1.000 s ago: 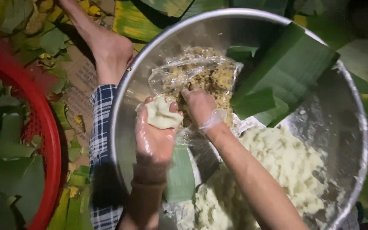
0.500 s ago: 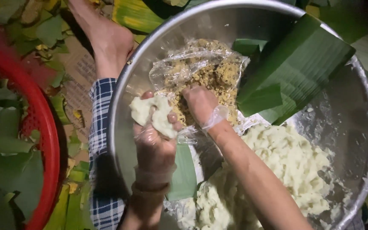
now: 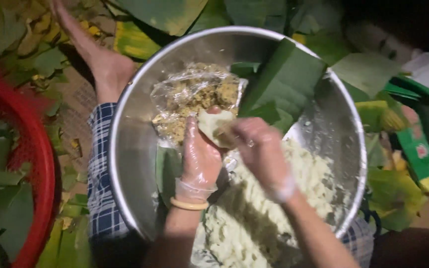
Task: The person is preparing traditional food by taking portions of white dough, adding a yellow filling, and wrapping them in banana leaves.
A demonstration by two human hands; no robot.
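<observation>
Dough patty (image 3: pixel 213 125) lies over the steel basin (image 3: pixel 135 124), cupped in the gloved left hand (image 3: pixel 199 159); right hand (image 3: pixel 259 149) fingers pinch its edge. It looks soft, sticky, easily torn; best supported from beneath, beside the bagged filling (image 3: pixel 194 94).

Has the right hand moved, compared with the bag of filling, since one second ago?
Yes. The right hand was on the bag of filling; now it lies below it, at the dough piece in the left hand.
</observation>
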